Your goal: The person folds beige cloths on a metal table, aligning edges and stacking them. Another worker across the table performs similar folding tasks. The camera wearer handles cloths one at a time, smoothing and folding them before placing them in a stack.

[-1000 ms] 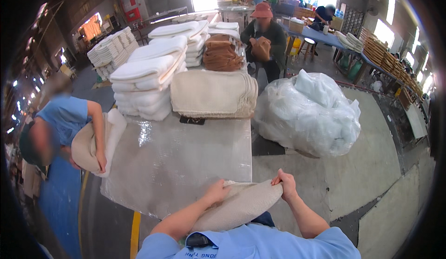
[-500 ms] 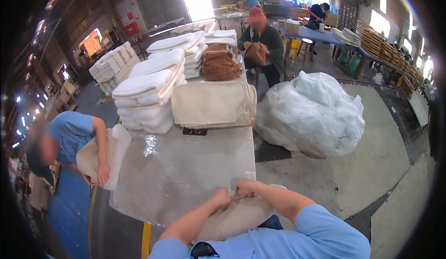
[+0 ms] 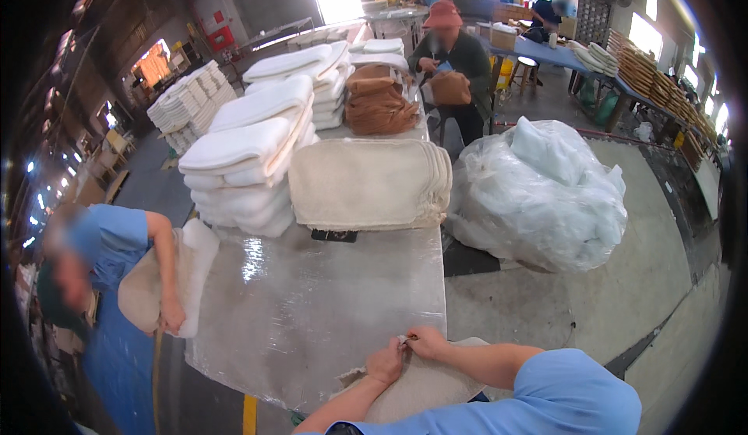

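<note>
Pinching with my fingers [image 3: 405, 341] at the top edge of the beige cloth piece [image 3: 425, 384], both hands closed tight on it: left hand [image 3: 386, 365] just under, right hand [image 3: 427, 343] beside it, touching. Piece lies at the near edge of the shiny worktop [image 3: 327, 310], against my chest. A second ago my hands were apart holding it spread; now they've met at one spot and the cloth hangs lower.

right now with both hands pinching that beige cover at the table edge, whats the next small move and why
Probably pull the small white bit free. The left hand and right hand meet at one spot on the beige cover, pinching something small and white; what it is cannot be told.
</note>
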